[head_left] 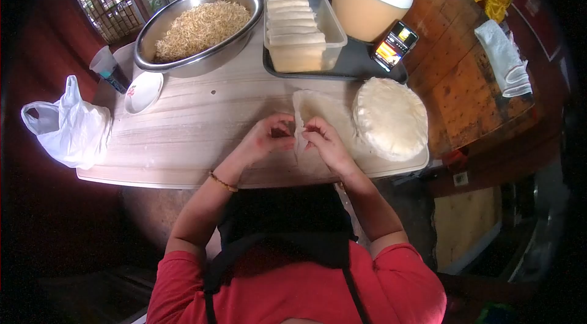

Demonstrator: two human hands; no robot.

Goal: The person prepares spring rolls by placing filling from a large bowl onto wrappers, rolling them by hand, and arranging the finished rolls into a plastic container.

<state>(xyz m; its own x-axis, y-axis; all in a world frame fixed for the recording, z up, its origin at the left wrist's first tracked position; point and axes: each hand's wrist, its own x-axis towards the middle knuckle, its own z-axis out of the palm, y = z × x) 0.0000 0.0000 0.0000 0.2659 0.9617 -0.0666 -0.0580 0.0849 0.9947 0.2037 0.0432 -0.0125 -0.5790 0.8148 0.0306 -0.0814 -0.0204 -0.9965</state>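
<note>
A thin, pale spring roll wrapper stands partly lifted on the table in front of me, its raised edge between my hands. My right hand pinches this edge with thumb and fingers. My left hand curls at the wrapper's left side, fingertips closed against it. More of the thin sheet lies flat to the right, reaching toward a thick round stack of wrappers. Beyond it, a clear plastic container holds several finished rolls laid in a row.
A steel basin of bean sprouts stands at back left. Nearby are a small white dish, a cup and a white plastic bag. A dark tray, lit phone and tan cooler jug occupy the back right.
</note>
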